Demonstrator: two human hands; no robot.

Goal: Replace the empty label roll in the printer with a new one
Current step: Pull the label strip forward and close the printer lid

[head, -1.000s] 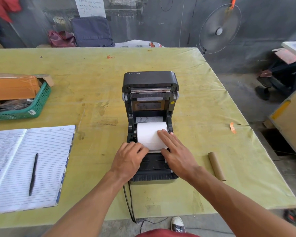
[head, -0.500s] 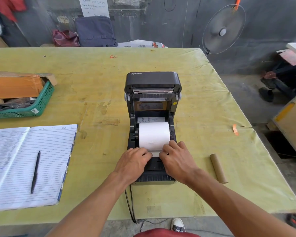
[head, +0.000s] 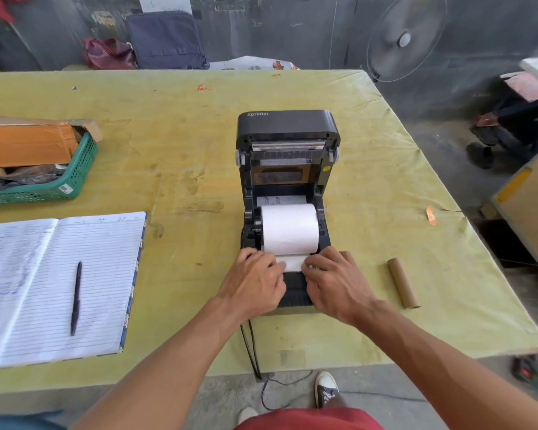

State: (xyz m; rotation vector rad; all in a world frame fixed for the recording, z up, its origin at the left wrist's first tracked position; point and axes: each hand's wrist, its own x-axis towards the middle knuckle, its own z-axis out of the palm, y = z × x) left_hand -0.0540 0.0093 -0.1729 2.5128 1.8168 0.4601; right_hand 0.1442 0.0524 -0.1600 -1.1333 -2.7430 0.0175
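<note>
The black label printer (head: 288,128) stands on the yellow-green table with its lid tipped up and back. A full white label roll (head: 289,228) sits in its bay between the side guides. A short strip of the roll's paper end (head: 292,263) lies over the front feed slot. My left hand (head: 255,282) pinches the strip's left edge and my right hand (head: 333,280) pinches its right edge, both resting on the printer's front. The empty brown cardboard core (head: 402,282) lies on the table to the right of the printer.
An open lined notebook (head: 56,290) with a black pen (head: 76,297) lies at the left. A green basket (head: 75,178) holding a brown box stands behind it. The printer's cables (head: 250,346) hang over the near table edge. A standing fan (head: 406,38) is beyond the far right corner.
My right hand slid off the top of the roll down to the paper end. Both hands now hold the strip at the feed slot, with a little more paper drawn out.
</note>
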